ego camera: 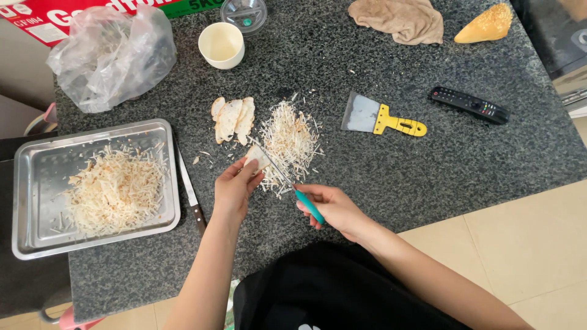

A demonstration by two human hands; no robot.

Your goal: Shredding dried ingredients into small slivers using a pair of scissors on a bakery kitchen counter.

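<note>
The left hand [234, 188] pinches a pale slice [256, 157] flat against the speckled counter [391, 165], fingers pressed together on its near end, while the right hand [333, 209] is closed around the teal handle of a thin knife [287, 181] whose blade runs up and left onto the slice. Both hands work near the counter's front edge, with bare stone open to the right of the knife hand as far as the corner, and little room to the left, where a second knife [189, 192] lies just beside a steel tray [36, 177] that hangs close to the front edge. The tray holds a heap of fine shreds [116, 189]. Just beyond the slice lies a loose pile of cut shreds [288, 140], touching the blade's far side, and left of that a few uncut slices [232, 118] lean on each other. Farther out past the pile sit a yellow-handled scraper [382, 118] and a black remote [469, 104]. At the far edge stand a cream cup [221, 44], a clear lid [243, 13], a crumpled clear bag [110, 55], a tan cloth [400, 19] and a bread roll [486, 24]. A red and green carton [55, 18] with white lettering lies at the far left corner
</note>
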